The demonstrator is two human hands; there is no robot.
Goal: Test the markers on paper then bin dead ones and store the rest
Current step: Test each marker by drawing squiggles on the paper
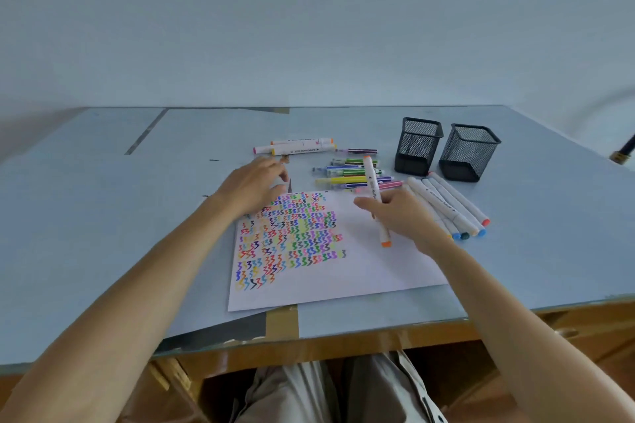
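While gripped, marker [375, 199] in right hand [403, 216]

Paper [360, 268] white, multicoloured zigzag rows; mesh cups [417, 144] black; held marker [374, 196] white, orange caps.

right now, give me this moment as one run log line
right hand: holds orange-capped marker over paper | left hand: empty, at paper's far edge | mesh cups: look empty

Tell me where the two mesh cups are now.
The mesh cups stand side by side at the table's far right, behind the white markers.
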